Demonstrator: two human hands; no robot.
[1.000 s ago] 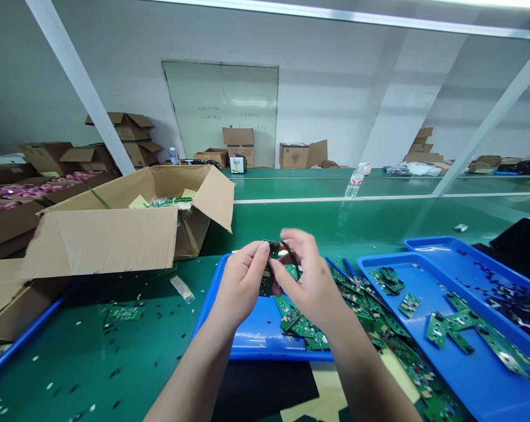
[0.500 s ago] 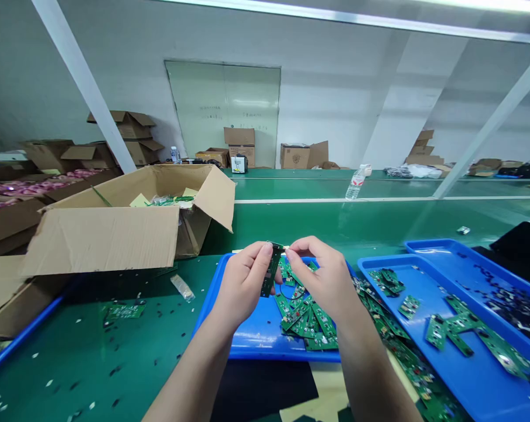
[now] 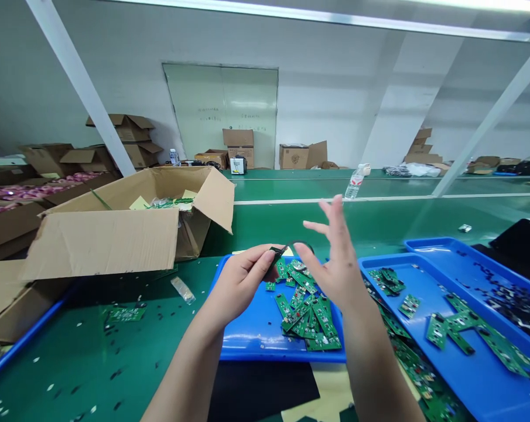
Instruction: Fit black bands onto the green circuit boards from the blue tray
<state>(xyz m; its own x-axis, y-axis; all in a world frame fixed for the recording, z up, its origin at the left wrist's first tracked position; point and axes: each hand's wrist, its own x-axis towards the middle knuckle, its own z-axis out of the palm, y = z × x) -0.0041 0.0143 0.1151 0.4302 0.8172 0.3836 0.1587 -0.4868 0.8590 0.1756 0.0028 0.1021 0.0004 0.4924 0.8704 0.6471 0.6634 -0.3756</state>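
My left hand point(image 3: 247, 278) is closed on a small dark circuit board point(image 3: 274, 258), mostly covered by the thumb and fingers. A thin black wire point(image 3: 297, 242) curves from the board's far end toward the right. Close by, my right hand point(image 3: 335, 264) is raised with its fingers spread, blurred at the tips, and nothing shows in its grasp. Whether its thumb touches the wire I cannot tell. Below both hands lies a blue tray point(image 3: 247, 346) with a heap of green circuit boards point(image 3: 311, 316) on its right side.
More blue trays stand at right, one with boards point(image 3: 460, 322), another with small black parts point(image 3: 510, 305). Loose boards point(image 3: 418, 369) lie between trays. An open cardboard box point(image 3: 110, 240) sits at left, a clear packet point(image 3: 183, 290) near it. A water bottle point(image 3: 355, 183) stands farther back.
My right hand has let go of the board's end, moved up and right, and spread its fingers. The board in my left hand has turned, and the black wire now arcs above the tray.
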